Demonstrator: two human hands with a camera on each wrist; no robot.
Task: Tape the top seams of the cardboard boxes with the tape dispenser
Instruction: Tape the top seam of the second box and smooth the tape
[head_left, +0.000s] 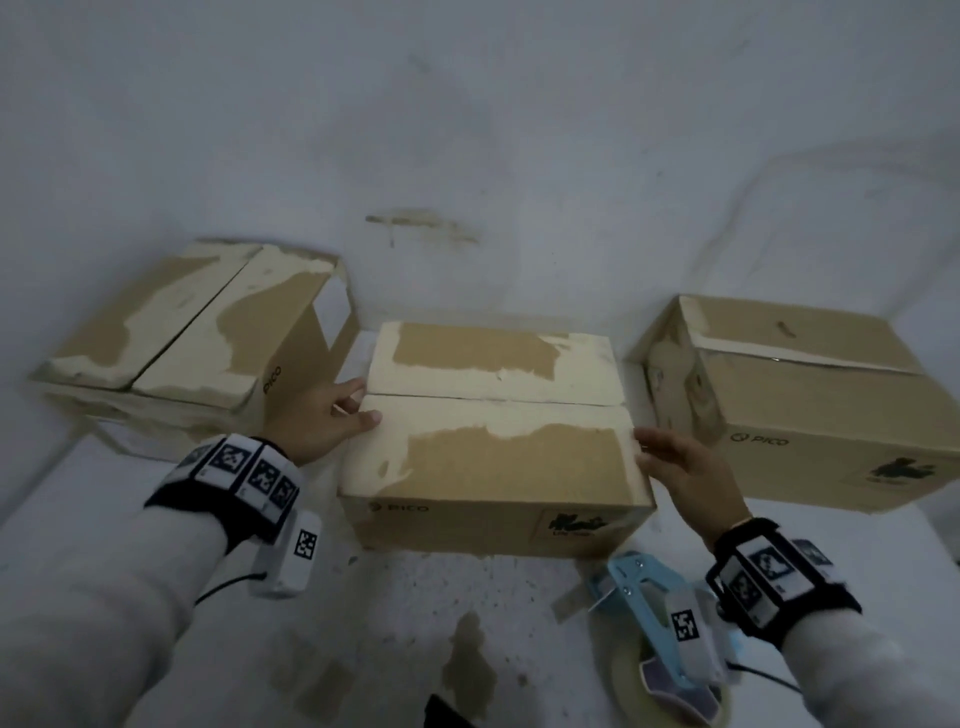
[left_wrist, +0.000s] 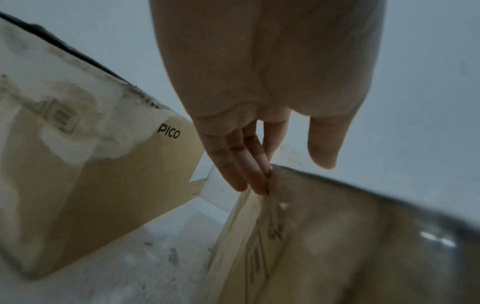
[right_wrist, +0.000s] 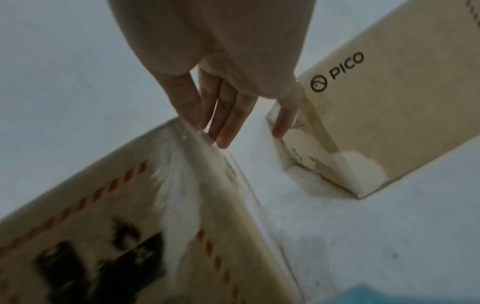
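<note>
Three brown cardboard boxes stand on a white surface. The middle box has its flaps closed, with a bare seam across its top. My left hand touches the box's left top edge, straight fingers against its side and thumb over the top. My right hand lies flat against the box's right top edge with straight fingers. The blue tape dispenser lies on the surface in front of the box, under my right wrist. Neither hand holds it.
A left box stands at an angle with a dark gap along its top seam. A right box stands beside my right hand. A white wall rises close behind the boxes. Stains and tape scraps mark the near surface.
</note>
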